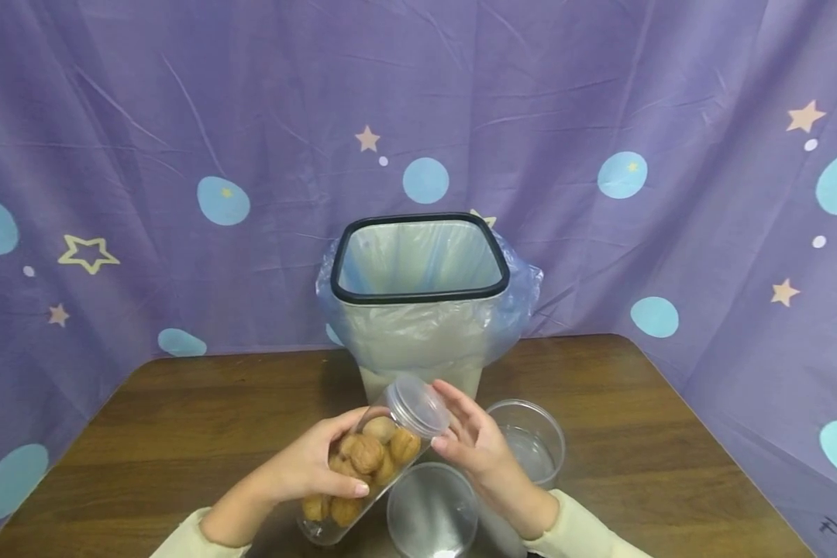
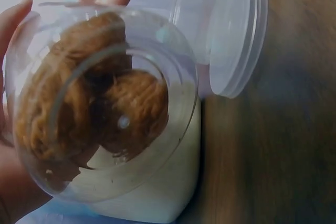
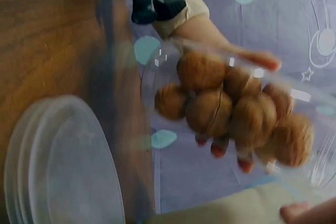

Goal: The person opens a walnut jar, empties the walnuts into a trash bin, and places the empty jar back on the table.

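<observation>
A clear plastic jar [image 1: 384,465] of walnuts [image 1: 363,453] is tilted, its translucent lid [image 1: 418,404] at the upper right end. My left hand [image 1: 314,465] grips the jar's body, thumb across the near side. At the lid, my right hand [image 1: 477,446] holds the rim between thumb and fingers. In the left wrist view the jar's round base [image 2: 173,135] faces the camera with walnuts [image 2: 136,111] behind it. Seen from the right wrist, several walnuts [image 3: 210,111] lie along the jar, with left fingertips [image 3: 218,150] behind it.
A clear round container [image 1: 432,511] stands below the jar, and another clear tub [image 1: 530,442] is right of it, beyond the right wrist. Behind the hands stands a bin [image 1: 418,333] with a black rim and blue liner bag [image 1: 523,287]. The wooden table [image 1: 642,442] ends at a purple curtain [image 1: 272,116].
</observation>
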Demonstrator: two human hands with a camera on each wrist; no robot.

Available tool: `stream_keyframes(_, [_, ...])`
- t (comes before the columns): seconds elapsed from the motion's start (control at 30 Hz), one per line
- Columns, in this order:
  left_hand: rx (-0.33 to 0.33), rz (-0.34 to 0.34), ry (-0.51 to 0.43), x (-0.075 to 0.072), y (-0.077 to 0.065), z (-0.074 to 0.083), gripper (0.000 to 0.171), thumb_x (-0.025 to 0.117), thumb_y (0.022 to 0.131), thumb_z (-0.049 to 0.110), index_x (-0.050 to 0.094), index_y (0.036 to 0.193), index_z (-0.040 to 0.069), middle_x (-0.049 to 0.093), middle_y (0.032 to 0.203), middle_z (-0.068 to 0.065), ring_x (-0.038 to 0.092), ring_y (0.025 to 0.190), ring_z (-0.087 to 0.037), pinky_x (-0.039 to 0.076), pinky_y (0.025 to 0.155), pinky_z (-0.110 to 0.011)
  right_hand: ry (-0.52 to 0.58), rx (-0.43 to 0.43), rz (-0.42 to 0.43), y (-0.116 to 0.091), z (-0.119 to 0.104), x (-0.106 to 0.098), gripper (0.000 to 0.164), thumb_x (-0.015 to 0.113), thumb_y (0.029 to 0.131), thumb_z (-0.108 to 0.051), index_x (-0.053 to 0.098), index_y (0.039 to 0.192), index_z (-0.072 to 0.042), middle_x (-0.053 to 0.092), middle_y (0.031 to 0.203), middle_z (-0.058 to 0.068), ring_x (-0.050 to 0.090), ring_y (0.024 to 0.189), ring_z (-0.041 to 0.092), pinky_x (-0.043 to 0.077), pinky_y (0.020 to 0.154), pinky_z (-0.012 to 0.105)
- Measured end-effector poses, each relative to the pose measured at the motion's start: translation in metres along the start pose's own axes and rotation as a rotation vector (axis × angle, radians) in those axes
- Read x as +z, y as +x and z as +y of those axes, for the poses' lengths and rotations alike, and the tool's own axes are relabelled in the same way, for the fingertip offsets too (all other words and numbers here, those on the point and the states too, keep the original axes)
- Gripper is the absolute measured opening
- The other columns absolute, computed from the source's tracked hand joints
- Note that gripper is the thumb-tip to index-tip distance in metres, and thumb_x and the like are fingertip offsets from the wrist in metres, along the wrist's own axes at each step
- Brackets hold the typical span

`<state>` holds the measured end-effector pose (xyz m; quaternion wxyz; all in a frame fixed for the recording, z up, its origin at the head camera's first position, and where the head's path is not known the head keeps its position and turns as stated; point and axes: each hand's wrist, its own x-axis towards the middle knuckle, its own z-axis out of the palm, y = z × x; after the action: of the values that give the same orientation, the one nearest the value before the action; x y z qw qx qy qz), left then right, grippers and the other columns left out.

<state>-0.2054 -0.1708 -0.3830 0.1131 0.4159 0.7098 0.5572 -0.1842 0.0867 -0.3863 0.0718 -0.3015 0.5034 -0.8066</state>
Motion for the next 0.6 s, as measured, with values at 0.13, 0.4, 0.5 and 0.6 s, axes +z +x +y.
stream_keyframes(0.13, [-0.041,0.082,0.093,-0.001,-0.001,-0.001,0.077,0.076,0.074,0.011,0.039,0.141,0.010,0.059,0.122,-0.011,0.060,0.104,-0.016,0.050,0.089,-0.028,-0.050,0.109,0.119,-0.002,-0.004,0.005,0.083,0.067,0.084,-0.010,0.014,0.143,0.013,0.019,0.148,0.032,0.033,0.135,0.027,0.035,0.105,0.026])
stream_keyframes(0.4, [-0.084,0.120,0.172,-0.002,-0.002,-0.003,0.079,0.079,0.073,0.016,0.040,0.141,0.010,0.060,0.119,-0.011,0.060,0.102,-0.014,0.050,0.088,-0.027,-0.068,0.099,0.202,-0.002,-0.005,0.010,0.077,0.067,0.081,-0.008,0.024,0.140,0.014,0.029,0.143,0.033,0.041,0.129,0.028,0.039,0.102,0.026])
stream_keyframes(0.5, [-0.077,0.107,0.165,-0.001,-0.002,-0.003,0.079,0.079,0.073,0.016,0.040,0.141,0.012,0.061,0.119,-0.009,0.061,0.101,-0.014,0.051,0.086,-0.028,-0.045,0.092,0.187,-0.003,-0.006,0.011,0.079,0.069,0.080,-0.008,0.023,0.140,0.014,0.030,0.143,0.032,0.043,0.128,0.023,0.039,0.103,0.027])
stream_keyframes(0.6, [-0.057,0.088,0.159,0.000,-0.002,-0.003,0.078,0.079,0.073,0.016,0.040,0.141,0.015,0.061,0.120,-0.007,0.061,0.101,-0.015,0.051,0.086,-0.029,-0.034,0.080,0.184,-0.002,-0.005,0.012,0.080,0.070,0.079,-0.008,0.023,0.140,0.014,0.031,0.142,0.031,0.043,0.128,0.022,0.039,0.103,0.027])
